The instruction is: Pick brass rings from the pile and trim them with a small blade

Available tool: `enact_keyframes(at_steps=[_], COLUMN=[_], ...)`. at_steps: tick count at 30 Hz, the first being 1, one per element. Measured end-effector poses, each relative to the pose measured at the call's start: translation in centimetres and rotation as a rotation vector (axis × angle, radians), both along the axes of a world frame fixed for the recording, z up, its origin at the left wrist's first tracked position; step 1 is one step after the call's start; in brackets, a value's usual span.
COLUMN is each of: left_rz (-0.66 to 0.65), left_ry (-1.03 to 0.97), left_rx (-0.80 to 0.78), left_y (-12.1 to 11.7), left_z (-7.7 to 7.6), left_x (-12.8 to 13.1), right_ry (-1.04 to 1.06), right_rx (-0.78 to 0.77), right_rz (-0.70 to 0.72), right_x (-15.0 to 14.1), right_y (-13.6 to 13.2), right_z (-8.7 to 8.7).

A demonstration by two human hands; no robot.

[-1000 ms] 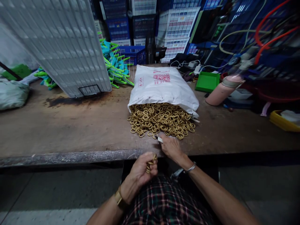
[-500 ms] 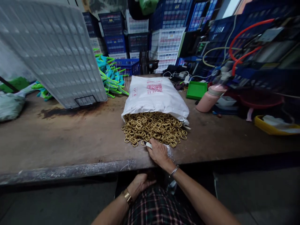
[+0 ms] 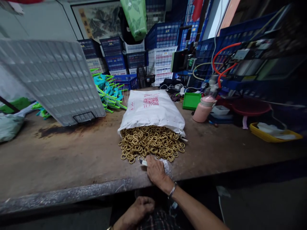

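My right hand rests at the table's front, fingers closed around a short white pen-like tool with a dark end. Just beyond it lies a heap of brass-coloured rings, spilling from the mouth of a white sack with red print. A few rings sit right by my fingertips; whether I touch any cannot be made out. Below the table edge, over my lap, my left hand is closed with curled fingers. What it holds, if anything, is hidden.
A pale ribbed panel leans at the left, beside blue and green hangers. Right of the sack stand a green tray, a pink bottle and a yellow tray. Stacked crates fill the back.
My view has tilted up and turned slightly right, so the scene sits lower and further left. My left hand's fingers have curled in. The right hand stays by the rings with the white tool.
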State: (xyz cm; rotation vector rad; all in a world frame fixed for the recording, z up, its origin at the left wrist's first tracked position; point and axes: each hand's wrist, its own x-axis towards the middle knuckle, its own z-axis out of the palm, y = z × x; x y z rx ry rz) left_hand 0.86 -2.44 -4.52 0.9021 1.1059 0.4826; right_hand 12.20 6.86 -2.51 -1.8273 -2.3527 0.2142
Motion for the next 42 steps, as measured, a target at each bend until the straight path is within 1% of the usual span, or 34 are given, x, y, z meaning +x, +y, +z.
enact_keyframes(at_steps=[2,3,4,6,8,10,13,16,18,20,22,24,25,27,29,31,32,34,36,38,40,42], left_rz=[-0.029,-0.018,0.005,0.101,0.202,0.261,0.287,0.302,0.319,0.373,0.466,0.547,0.558,0.53,0.46,0.386,0.363,0.349,0.375,0.399,0.4,0.367], left_ry=[0.034,0.024,0.0,-0.051,-0.082,-0.107,-0.151,-0.174,-0.182,-0.154,-0.086,-0.028,-0.018,-0.032,-0.041,-0.028,-0.017,0.006,0.041,0.087,0.151,0.228], left_rx=[0.059,0.068,0.058,0.035,0.017,-0.001,-0.039,-0.058,-0.034,0.041,0.145,0.241,0.272,0.319,0.342,0.336,0.331,0.324,0.338,0.399,0.526,0.683], left_y=[-0.3,-0.3,-0.2,0.2,0.6,0.9,0.8,0.6,0.8,1.4,2.2,3.2,3.7,4.6,5.1,5.2,5.1,4.8,4.5,4.1,3.9,3.8], left_z=[1.1,1.7,2.1,2.7,2.7,2.5,2.4,2.9,3.3,3.7,4.1,4.5,4.7,5.0,5.2,5.2,5.2,5.1,4.9,4.6,4.4,4.2], left_x=[-0.8,-1.0,-1.1,-1.0,-0.6,-0.1,0.5,0.5,0.3,0.0,-0.2,0.0,0.1,0.5,1.0,1.5,1.6,1.9,1.9,1.8,1.6,1.5], right_ry=[-0.004,0.0,0.007,0.029,0.048,0.051,0.025,0.012,0.033,0.099,0.247,0.494,0.642,0.931,1.164,1.346,1.419,1.513,1.508,1.419,1.291,1.168], right_rx=[-0.007,-0.015,-0.024,-0.037,-0.041,-0.034,-0.026,-0.007,0.006,0.013,0.004,-0.049,-0.099,-0.238,-0.431,-0.616,-0.684,-0.756,-0.768,-0.725,-0.616,-0.479], right_rz=[0.015,0.024,0.033,0.054,0.067,0.067,0.06,0.057,0.06,0.053,0.029,-0.004,-0.016,-0.024,-0.032,-0.046,-0.051,-0.058,-0.074,-0.089,-0.071,-0.01], right_x=[0.1,0.3,0.4,0.8,1.1,1.4,1.7,1.8,2.0,2.2,2.6,3.1,3.4,3.8,4.2,4.5,4.5,4.6,4.6,4.5,4.5,4.4], right_y=[-0.1,-0.1,-0.2,-0.3,-0.4,-0.5,-0.5,-0.5,-0.4,-0.2,0.1,0.3,0.2,-0.3,-1.0,-1.8,-2.1,-2.5,-2.6,-2.5,-2.5,-2.5], right_z=[0.0,0.0,0.1,0.4,0.8,0.9,0.7,0.0,-0.3,-0.4,0.0,0.6,0.9,1.5,1.9,2.0,1.9,1.6,1.1,0.6,0.5,0.7])
